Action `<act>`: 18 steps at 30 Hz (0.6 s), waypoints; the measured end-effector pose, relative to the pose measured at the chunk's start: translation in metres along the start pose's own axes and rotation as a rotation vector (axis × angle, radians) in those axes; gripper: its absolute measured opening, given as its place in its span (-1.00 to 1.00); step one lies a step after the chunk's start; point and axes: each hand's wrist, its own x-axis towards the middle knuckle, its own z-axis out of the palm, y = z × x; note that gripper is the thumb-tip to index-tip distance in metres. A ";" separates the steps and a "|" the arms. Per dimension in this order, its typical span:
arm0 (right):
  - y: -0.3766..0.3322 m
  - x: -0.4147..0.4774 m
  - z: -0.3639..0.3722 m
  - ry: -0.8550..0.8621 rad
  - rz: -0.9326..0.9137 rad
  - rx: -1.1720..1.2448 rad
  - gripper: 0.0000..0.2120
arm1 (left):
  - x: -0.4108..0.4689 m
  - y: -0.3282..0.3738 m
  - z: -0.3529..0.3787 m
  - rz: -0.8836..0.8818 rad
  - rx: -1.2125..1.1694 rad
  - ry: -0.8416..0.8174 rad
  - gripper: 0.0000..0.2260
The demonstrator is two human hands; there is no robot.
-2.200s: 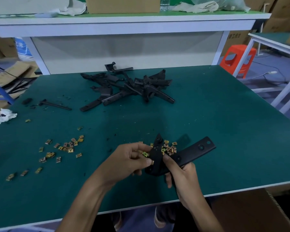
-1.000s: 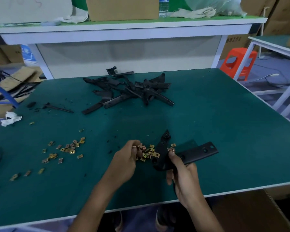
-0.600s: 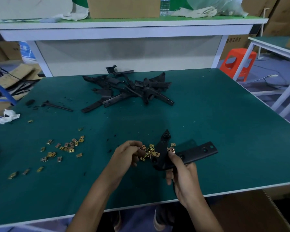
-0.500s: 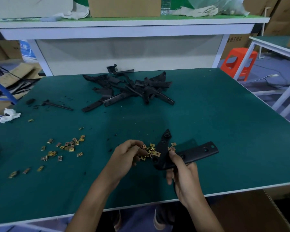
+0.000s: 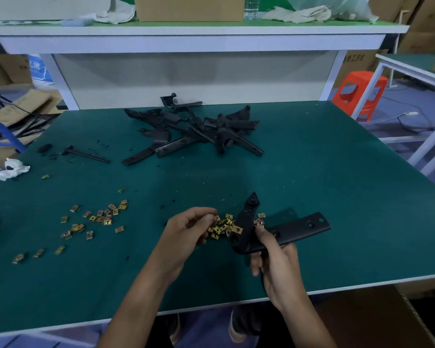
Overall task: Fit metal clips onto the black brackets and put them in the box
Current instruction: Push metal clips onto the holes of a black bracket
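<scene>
A person works at a green-topped table [image 5: 337, 172], seen from above their own hands. The right hand [image 5: 278, 270] grips a black bracket [image 5: 294, 228] at its bend, with the thumb pressed on top and the other fingers curled underneath. The bracket is angled: a short arm points away from the person and a long arm with holes reaches to the right. It is held low over the table near the front edge. A small heap of gold metal clips [image 5: 224, 226] lies on the table just left of the bracket's short arm. The left hand [image 5: 186, 232] touches this heap with its thumb and fingertips drawn together; whether a clip sits between them cannot be told. More loose clips [image 5: 98, 219] are scattered on the table well to the left. A tangled pile of brackets [image 5: 199, 131] lies toward the table's far side. Part of a cardboard box [image 5: 377, 315] shows below the table's front edge, on the right.
</scene>
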 end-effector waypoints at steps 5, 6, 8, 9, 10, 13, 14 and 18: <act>0.001 0.001 0.000 0.005 -0.007 0.002 -0.56 | 0.002 -0.006 0.002 -0.047 -0.029 0.002 -0.78; 0.001 0.000 0.001 0.000 -0.008 0.006 -0.57 | 0.002 -0.006 0.003 -0.056 -0.041 0.003 -0.79; 0.000 0.000 0.001 -0.009 -0.007 0.014 -0.57 | 0.002 -0.006 0.004 -0.066 -0.055 0.001 -0.79; 0.000 0.000 0.001 -0.011 -0.006 0.017 -0.57 | 0.002 -0.006 0.004 -0.071 -0.070 -0.003 -0.79; 0.000 0.000 0.001 -0.011 -0.006 0.016 -0.57 | 0.002 -0.006 0.005 -0.078 -0.093 -0.007 -0.80; -0.001 -0.001 0.000 -0.013 -0.008 0.003 -0.57 | 0.002 -0.005 0.006 -0.092 -0.138 -0.011 -0.85; -0.001 -0.001 0.000 -0.013 -0.008 0.000 -0.57 | 0.001 -0.004 0.006 -0.091 -0.146 -0.005 -0.85; -0.001 0.000 0.001 -0.017 -0.007 0.007 -0.61 | 0.003 -0.002 0.007 -0.069 -0.218 0.024 -0.87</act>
